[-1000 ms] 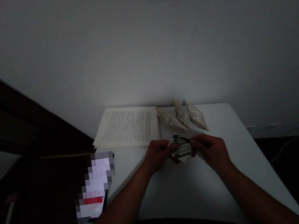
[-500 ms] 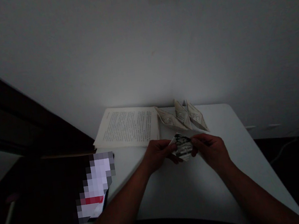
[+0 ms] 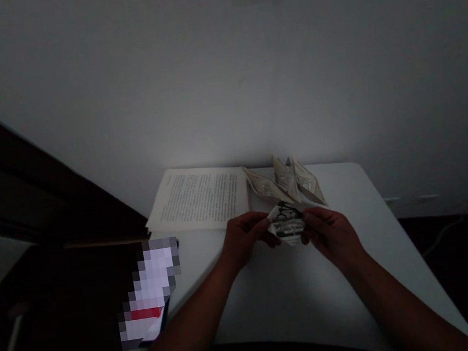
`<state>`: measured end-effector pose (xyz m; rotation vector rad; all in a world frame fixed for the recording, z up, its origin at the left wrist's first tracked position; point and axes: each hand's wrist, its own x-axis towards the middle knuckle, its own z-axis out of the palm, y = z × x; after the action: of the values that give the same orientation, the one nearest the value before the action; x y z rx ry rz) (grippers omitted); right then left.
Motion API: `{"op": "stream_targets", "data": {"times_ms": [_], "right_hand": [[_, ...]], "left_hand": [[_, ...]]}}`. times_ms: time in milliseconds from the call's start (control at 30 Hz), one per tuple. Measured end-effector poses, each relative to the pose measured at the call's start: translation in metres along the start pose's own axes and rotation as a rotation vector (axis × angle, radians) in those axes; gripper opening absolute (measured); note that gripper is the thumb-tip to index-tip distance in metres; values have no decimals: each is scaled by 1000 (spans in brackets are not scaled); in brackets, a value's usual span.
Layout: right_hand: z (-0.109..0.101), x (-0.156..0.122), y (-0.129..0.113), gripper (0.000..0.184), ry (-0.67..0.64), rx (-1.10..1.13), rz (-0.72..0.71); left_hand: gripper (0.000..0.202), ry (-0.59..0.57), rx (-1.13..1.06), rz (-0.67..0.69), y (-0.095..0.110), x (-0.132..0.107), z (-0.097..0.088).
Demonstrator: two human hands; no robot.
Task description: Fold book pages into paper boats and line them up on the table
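Between my hands, above the white table (image 3: 288, 302), is a small piece of folded printed paper (image 3: 287, 223) with a dark pattern on it. My left hand (image 3: 247, 237) pinches its left edge between thumb and fingers. On the opposite edge, the thumb and fingers of my right hand (image 3: 329, 230) are closed too. Just beyond the paper stand three folded paper boats: a left one (image 3: 265, 187), a middle one (image 3: 286, 179) and a right one (image 3: 307, 181). The undersides of the fingers are partly hidden.
A stack of printed pages (image 3: 200, 198) lies at the table's back left. Near the left edge rests a phone (image 3: 152, 293) with a lit, blurred screen. A pale wall (image 3: 220, 83) rises behind the table. A dark door frame (image 3: 39, 163) is at left.
The folded paper has been drawn wider and flatter, its lower point now higher. My left hand has shifted slightly left. The boats and pages have stayed put.
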<state>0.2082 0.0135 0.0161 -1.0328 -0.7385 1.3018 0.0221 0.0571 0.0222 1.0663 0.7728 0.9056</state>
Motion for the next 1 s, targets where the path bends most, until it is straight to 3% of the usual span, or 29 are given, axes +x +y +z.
{"op": "stream_targets", "data": {"times_ms": [233,500,1000], "right_hand": [[3,-1,-4,21,-10,66,47],[0,1,-1,16,-11,35,6],[-3,2,4,15,-5,49,5]], "left_hand": [[38,-3,-32,40,-2,-1,-1],[25,187,226,220,2,-8,1],[19,123,302,309,-4,-7,-1]]}}
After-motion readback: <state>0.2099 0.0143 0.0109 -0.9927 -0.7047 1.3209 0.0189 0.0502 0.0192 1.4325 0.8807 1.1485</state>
